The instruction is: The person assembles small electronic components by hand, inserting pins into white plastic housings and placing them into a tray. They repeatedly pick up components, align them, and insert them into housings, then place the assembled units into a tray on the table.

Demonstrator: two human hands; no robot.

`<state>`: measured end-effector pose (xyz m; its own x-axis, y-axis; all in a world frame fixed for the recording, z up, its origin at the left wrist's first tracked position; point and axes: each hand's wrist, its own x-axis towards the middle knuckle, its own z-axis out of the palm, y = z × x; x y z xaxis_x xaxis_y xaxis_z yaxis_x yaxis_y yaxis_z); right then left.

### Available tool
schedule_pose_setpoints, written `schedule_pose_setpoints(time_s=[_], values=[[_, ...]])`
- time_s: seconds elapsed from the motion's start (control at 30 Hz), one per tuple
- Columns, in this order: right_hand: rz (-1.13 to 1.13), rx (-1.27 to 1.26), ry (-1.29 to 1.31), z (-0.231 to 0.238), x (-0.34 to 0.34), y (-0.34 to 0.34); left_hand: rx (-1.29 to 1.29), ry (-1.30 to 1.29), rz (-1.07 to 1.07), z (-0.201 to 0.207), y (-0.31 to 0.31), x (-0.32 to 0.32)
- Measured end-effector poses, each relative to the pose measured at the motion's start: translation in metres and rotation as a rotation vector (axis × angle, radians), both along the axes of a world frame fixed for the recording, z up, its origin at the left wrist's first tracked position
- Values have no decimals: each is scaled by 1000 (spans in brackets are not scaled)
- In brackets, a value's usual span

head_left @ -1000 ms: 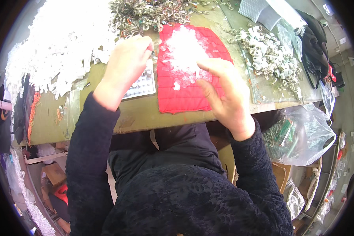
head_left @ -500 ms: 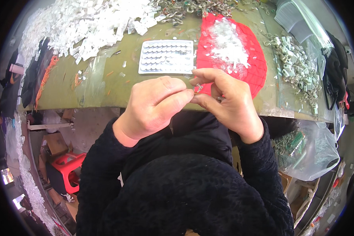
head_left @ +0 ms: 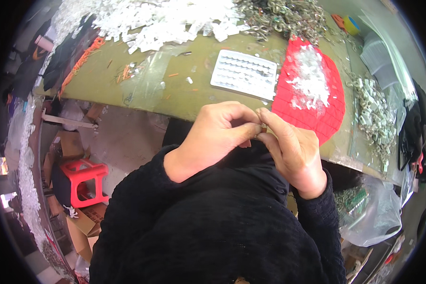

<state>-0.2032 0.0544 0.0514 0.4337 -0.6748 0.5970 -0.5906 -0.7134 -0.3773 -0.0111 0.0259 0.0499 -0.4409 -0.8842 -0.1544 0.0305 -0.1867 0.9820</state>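
My left hand (head_left: pixel 217 130) and my right hand (head_left: pixel 296 149) meet fingertip to fingertip just off the table's front edge. Thumb and forefinger of each are pinched together. A tiny brownish glint (head_left: pixel 263 128) shows between the tips, mostly covered, so its kind cannot be made out. Beyond the hands lies a white tray (head_left: pixel 221 78) with rows of scalloped slots and small pieces in some of them. To its right a red cloth (head_left: pixel 333 116) is spread out, bearing a heap of clear and white plastic bits (head_left: pixel 310 78).
White plastic pieces (head_left: pixel 170 21) are heaped at the far left, beside tangled metal links (head_left: pixel 279 19). At right lie metal clasps with pale tags (head_left: pixel 374 113). A clear bag (head_left: pixel 374 217) hangs below the table's right end. A red stool (head_left: pixel 87 182) stands lower left.
The view has shifted, so the table and its contents appear moved and tilted. My fingertips have closed together; the small silvery metal piece seen between them before is now hidden.
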Motion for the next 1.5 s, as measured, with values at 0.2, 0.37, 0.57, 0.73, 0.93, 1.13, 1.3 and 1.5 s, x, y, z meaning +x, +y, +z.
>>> schedule_pose_setpoints(time_s=[0.2,0.37,0.57,0.73,0.93,1.13,1.3,1.5], values=[[-30,55,23,0,-3,2,-286,-103,73,-8,1,-7],[-121,82,14,3,0,-2,77,113,-14,-13,-8,-3],[6,105,101,5,-2,-17,112,120,-52,-13,-19,3],[42,24,92,-8,2,-32,117,83,-49,-9,-29,8],[28,8,-7,-11,0,-40,-334,-192,242,-23,-62,45],[0,267,-148,-10,5,-34,-805,-1279,650,-46,-155,156],[22,367,-239,-7,12,-29,-780,-1353,555,-51,-160,167],[37,605,-514,9,29,-33,-948,-1259,212,-12,-90,127]])
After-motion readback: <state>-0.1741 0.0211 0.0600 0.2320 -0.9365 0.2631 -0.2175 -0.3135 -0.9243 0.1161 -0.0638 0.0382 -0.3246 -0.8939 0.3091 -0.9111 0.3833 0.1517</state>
